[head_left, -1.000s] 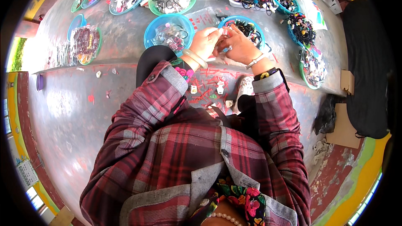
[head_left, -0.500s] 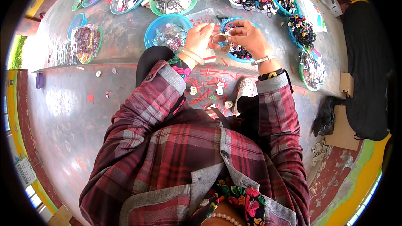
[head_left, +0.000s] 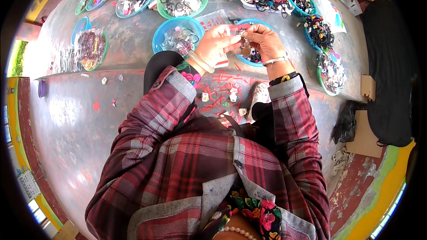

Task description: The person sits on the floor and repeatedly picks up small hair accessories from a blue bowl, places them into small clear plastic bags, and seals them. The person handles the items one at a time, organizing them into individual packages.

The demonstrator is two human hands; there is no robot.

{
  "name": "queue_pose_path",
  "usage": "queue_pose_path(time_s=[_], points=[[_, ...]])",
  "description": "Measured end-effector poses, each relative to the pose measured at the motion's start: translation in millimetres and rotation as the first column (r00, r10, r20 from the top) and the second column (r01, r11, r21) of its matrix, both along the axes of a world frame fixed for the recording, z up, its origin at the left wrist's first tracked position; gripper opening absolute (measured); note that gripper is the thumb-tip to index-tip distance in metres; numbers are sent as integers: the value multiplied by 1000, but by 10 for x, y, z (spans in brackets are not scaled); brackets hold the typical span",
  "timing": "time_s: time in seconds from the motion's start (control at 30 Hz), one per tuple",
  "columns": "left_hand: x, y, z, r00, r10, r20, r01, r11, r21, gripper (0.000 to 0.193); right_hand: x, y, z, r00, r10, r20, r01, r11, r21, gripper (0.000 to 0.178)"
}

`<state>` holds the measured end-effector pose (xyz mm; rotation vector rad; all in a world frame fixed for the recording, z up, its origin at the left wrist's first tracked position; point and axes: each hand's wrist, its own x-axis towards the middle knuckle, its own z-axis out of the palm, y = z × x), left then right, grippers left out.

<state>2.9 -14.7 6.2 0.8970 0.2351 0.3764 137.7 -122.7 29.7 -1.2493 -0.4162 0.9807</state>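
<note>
Both my hands are raised close together over a blue basket (head_left: 263,22) of small dark hair-tie-like pieces. My left hand (head_left: 215,45), a pale bangle on its wrist, has its thumb and fingers pinched together. From the other side my right hand (head_left: 267,45), wearing a silver bracelet, pinches at the same spot. Between the fingertips is something small and partly see-through; the fingers hide most of it and its kind cannot be made out. Left of my hands stands another blue basket (head_left: 156,40) holding plastic bags and dark loops.
Farther off are a green basket (head_left: 205,3) of dark loops and a white tub (head_left: 243,2) heaped with hair ties. A green-rimmed basket (head_left: 321,79) stands at the right. Red strips (head_left: 215,100) litter the lower floor beside my shoe (head_left: 261,94).
My fingertips have drawn together, and the loop seen between them before is now mostly covered. The right hand has shifted slightly left and turned; the left thumb now points toward the right fingers.
</note>
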Motion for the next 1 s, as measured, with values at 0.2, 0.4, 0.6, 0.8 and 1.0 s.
queue_pose_path(time_s=[0.2,0.4,0.6,0.8,1.0], points=[[-26,29,17,997,-4,-78,1,999,-43,23,-24,10,-6,996,-37,87,32,998,60,8],[-37,107,-19,992,-96,-82,83,986,-145,27,22,-23,-4,995,89,53,-85,994,-73,7],[-55,134,42,971,-160,-176,123,971,-206,28,14,3,-19,999,-7,51,8,1000,-20,7],[-49,76,77,945,-224,-239,186,967,-172,23,22,-9,12,994,-107,21,107,994,34,6],[-77,61,118,934,-210,-290,205,978,-48,20,13,-4,-26,991,-129,23,128,991,38,6]])
